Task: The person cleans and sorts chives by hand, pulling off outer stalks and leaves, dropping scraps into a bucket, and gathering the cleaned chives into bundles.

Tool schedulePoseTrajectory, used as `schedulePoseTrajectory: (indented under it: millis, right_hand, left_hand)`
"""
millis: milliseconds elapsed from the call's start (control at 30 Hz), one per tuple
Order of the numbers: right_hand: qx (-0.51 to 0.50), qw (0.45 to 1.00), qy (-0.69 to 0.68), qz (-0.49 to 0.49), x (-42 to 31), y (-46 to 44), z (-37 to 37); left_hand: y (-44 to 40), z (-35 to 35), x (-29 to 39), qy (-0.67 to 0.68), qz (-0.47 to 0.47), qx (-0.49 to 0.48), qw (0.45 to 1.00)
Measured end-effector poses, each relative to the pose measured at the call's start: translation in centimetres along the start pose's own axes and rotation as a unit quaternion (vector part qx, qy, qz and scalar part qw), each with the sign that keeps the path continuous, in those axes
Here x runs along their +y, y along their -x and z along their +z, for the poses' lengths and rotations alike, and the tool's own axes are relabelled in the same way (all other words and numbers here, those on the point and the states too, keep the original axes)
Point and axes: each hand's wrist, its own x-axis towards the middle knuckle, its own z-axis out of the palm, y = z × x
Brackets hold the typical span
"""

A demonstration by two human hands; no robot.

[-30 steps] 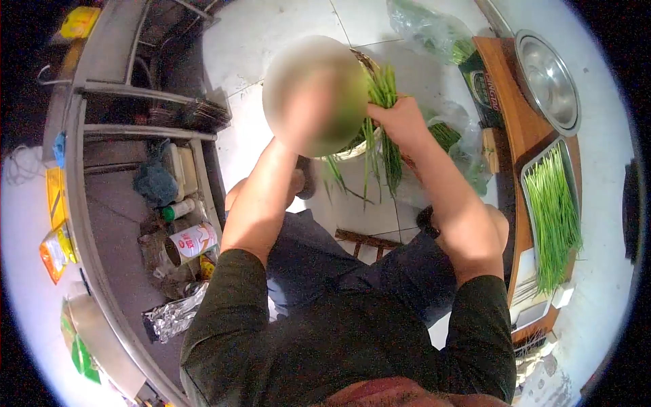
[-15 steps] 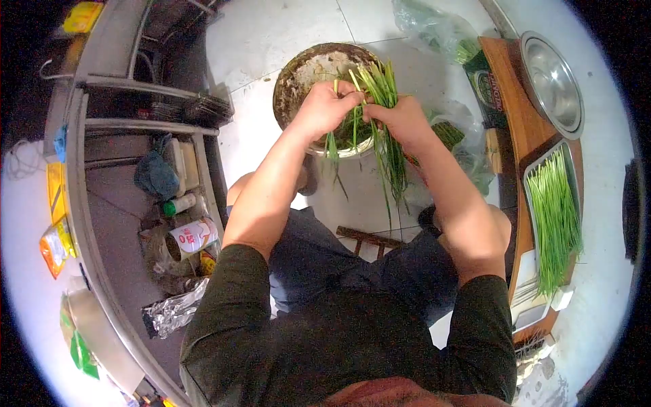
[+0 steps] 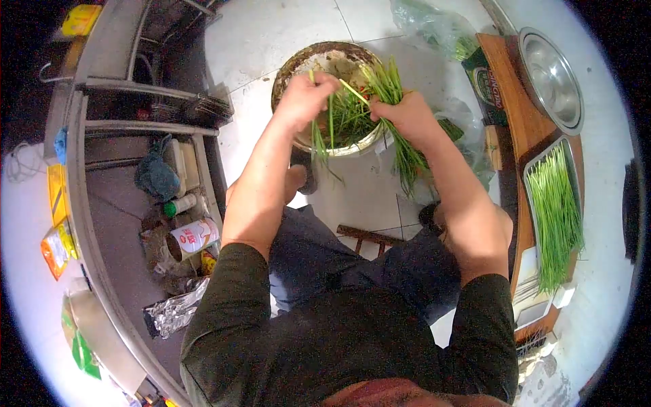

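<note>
Nearest, a dark shirt [image 3: 339, 339] is seen from above, with dark shorts [image 3: 308, 251] beyond it. At the left, a crumpled foil packet [image 3: 178, 312], a printed can [image 3: 196, 236] lying on its side and a blue cloth [image 3: 157, 169] are kept on a low shelf [image 3: 112, 197]. Between the knees, part of a dark wooden frame [image 3: 369, 237] is seen on the tiled floor [image 3: 339, 186]. At the right, a shallow tray [image 3: 574, 159] filled with long green stalks [image 3: 556, 217] is borne by a wooden table [image 3: 510, 88]. Farther forward, a bunch of green stalks [image 3: 409, 163] is gripped in the closed fingers of the right hand [image 3: 407, 115] at the right side of a round bucket [image 3: 288, 64], its leafy ends hung outside the rim. A few loose stalks [image 3: 319, 142] are pinched by the fingers of the left hand [image 3: 304, 102] over the bucket's left side, and loose greens [image 3: 352, 119] are held inside the bucket. Farther along the table, a round metal basin [image 3: 555, 78] is set beyond the tray. Farthest, greens are partly covered by a clear plastic bag [image 3: 427, 24] on the floor.
</note>
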Motion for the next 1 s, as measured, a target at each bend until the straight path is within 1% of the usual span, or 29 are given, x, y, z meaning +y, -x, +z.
schedulePoseTrajectory:
  millis: [33, 100, 133, 200, 267, 300, 400, 433, 467, 500, 533, 567, 600, 633, 700, 800, 833, 900, 933, 1000]
  right_hand:
    - [-0.002, 1.000, 0.000, 0.011, -0.2, 0.1, -0.2]
    - [-0.009, 1.000, -0.029, -0.007, 0.2, 0.0, -0.4]
    - [-0.013, 0.999, -0.044, -0.015, 0.4, 0.0, -0.3]
    - [-0.012, 0.996, -0.090, 0.008, 0.5, 0.0, -0.1]
    - [-0.013, 0.991, -0.130, 0.021, 0.7, -0.1, 0.2]
    - [-0.014, 0.989, -0.147, 0.023, 0.9, -0.2, 0.4]
    - [-0.021, 0.977, -0.209, 0.035, 0.8, -0.2, 0.8]
    - [-0.024, 0.972, -0.231, 0.040, 0.6, -0.2, 0.9]
    - [-0.024, 0.966, -0.254, 0.051, 0.3, 0.1, 1.1]
    - [-0.024, 0.959, -0.277, 0.062, -0.3, 0.4, 1.2]
    - [-0.025, 0.951, -0.299, 0.073, -0.6, 0.5, 1.2]
    - [-0.032, 0.949, -0.305, 0.068, -0.6, 0.5, 1.3]
    - [-0.041, 0.947, -0.311, 0.064, -0.6, 0.5, 1.4]
    - [-0.050, 0.946, -0.316, 0.060, -0.7, 0.5, 1.5]
    - [-0.023, 0.964, -0.263, 0.019, 0.0, 0.1, 2.0]
    - [0.030, 0.982, -0.181, -0.045, 1.6, -0.9, 2.9]
    - [0.051, 0.985, -0.154, -0.066, 1.8, -1.1, 3.1]
    - [0.060, 0.991, -0.111, -0.046, 1.9, -1.1, 2.8]
    - [0.064, 0.993, -0.089, -0.036, 1.7, -1.1, 2.6]
    - [0.040, 0.990, -0.125, -0.045, 0.9, -0.7, 2.2]
  left_hand:
    - [-0.8, -0.6, -1.2, 0.019, -0.013, 0.037, 0.999]
    - [-2.1, -1.7, -3.4, 0.030, -0.020, 0.095, 0.995]
    - [-2.5, -2.0, -4.2, 0.012, -0.013, 0.117, 0.993]
    - [-3.1, -2.2, -5.8, -0.016, 0.005, 0.154, 0.988]
    - [-2.8, -2.1, -5.2, -0.096, 0.027, 0.165, 0.981]
    - [-2.4, -2.1, -4.8, -0.165, 0.038, 0.160, 0.973]
    - [-2.3, -0.6, -5.2, -0.204, 0.178, 0.170, 0.948]
    - [-1.8, 0.2, -4.5, -0.175, 0.230, 0.151, 0.945]
    - [-1.2, 0.6, -3.5, -0.155, 0.236, 0.121, 0.952]
    - [-0.4, 1.2, -2.4, -0.117, 0.169, 0.076, 0.976]
    - [0.1, 1.6, -1.5, -0.075, 0.079, 0.035, 0.993]
    - [0.4, 2.1, -1.2, -0.027, 0.019, 0.008, 0.999]
    - [0.2, 2.6, -1.5, 0.075, -0.057, -0.009, 0.996]
    - [0.0, 2.6, -1.5, 0.079, -0.072, -0.013, 0.994]
    - [-0.1, 2.5, -1.6, 0.086, -0.103, -0.021, 0.991]
    - [0.1, 2.7, -1.3, 0.127, -0.098, -0.013, 0.987]
    - [0.2, 2.6, -1.2, 0.121, -0.103, -0.011, 0.987]
    - [0.3, 2.6, -1.0, 0.111, -0.114, -0.009, 0.987]
    - [0.2, 2.4, -0.8, 0.085, -0.134, -0.021, 0.987]
    - [0.0, 1.7, -0.7, 0.032, -0.175, -0.045, 0.983]
